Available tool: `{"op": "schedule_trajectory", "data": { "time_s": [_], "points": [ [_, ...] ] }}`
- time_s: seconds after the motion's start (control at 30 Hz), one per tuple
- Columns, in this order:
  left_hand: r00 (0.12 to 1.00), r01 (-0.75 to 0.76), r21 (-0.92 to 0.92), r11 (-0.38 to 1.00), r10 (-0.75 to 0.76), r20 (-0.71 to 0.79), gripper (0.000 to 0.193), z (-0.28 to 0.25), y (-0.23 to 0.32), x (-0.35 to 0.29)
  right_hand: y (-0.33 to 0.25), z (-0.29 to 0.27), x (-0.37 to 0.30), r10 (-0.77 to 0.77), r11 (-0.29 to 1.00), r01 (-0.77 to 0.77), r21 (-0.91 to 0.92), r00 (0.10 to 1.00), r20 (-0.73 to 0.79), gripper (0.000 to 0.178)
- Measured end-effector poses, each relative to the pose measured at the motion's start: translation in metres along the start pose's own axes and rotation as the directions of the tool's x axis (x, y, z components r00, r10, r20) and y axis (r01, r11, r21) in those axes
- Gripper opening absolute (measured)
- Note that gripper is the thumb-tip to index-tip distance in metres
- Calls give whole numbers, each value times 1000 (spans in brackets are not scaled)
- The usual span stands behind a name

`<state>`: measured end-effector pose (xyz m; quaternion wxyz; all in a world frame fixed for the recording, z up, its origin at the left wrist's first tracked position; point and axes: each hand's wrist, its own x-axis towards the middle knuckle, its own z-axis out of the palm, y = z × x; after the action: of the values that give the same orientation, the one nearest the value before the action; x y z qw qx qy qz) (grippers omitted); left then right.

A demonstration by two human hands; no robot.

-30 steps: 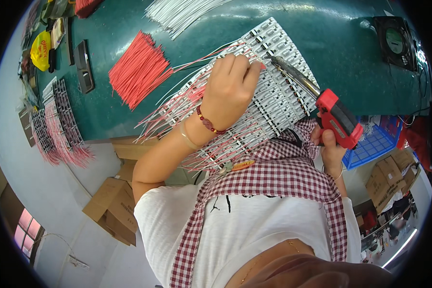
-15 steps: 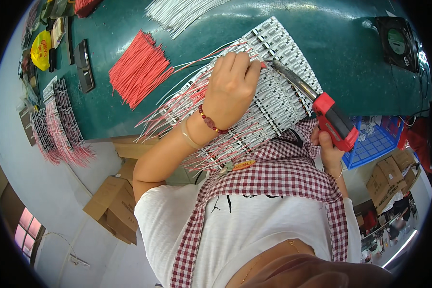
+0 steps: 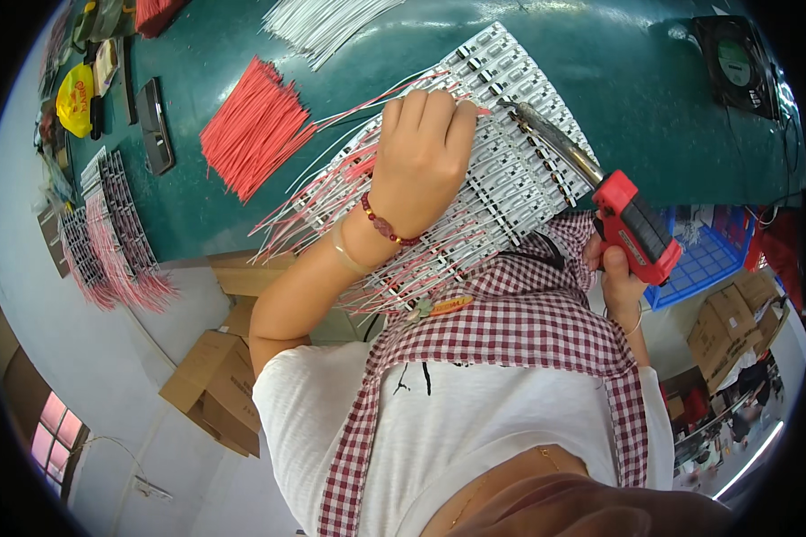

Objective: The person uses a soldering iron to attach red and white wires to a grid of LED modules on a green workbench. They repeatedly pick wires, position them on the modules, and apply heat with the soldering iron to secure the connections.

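My left hand (image 3: 424, 148) is closed over the panel of small white circuit boards (image 3: 546, 112), in the middle of the bench. Red wires (image 3: 361, 166) run out of the fist on the wrist side, and a short red end pokes past the fingertips. My right hand (image 3: 620, 285) grips the red and black handle of a soldering gun (image 3: 634, 224) from below. Its dark tip is over the boards, a little right of the red wire end and apart from it. Many red and white wires trail off the panel's lower left side.
Left of the panel lies a pile of red wires (image 3: 252, 125); white wires (image 3: 327, 27) lie behind. A phone (image 3: 155, 125), a yellow bag (image 3: 76, 100) and more wired boards (image 3: 116, 228) are at far left. A black fan (image 3: 737, 67) stands back right, above a blue crate (image 3: 703, 268).
The soldering gun has shifted slightly right, and its tip has drawn away from the red wire end. My left hand has moved a little to the left, still closed.
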<state>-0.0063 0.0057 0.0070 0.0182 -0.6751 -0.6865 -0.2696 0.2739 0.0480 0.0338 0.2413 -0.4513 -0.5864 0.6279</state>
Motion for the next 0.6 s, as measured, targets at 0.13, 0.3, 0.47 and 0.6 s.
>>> {"op": "schedule_trajectory", "data": {
  "time_s": [0.13, 0.3, 0.47, 0.6],
  "points": [
    [999, -9, -80, 997, 12, 32, 27, -1, 6, -4, 3, -2, -3, 12, 1000, -12, -25, 1000, 10, 60],
    [1000, 9, -97, 995, -7, 19, 26, 3, 8, -5, 7, -4, -4, 31, 996, -30, -84, 999, 17, 54],
    [1000, 10, -100, 995, -8, 26, 25, 3, 8, -5, 7, -3, -4, 0, 997, 2, -74, 1000, 24, 50],
    [1000, 6, -106, 994, -4, 20, 24, 4, 8, -5, 19, -11, -7, -39, 964, 47, -261, 999, 37, 53]
  ]
}}
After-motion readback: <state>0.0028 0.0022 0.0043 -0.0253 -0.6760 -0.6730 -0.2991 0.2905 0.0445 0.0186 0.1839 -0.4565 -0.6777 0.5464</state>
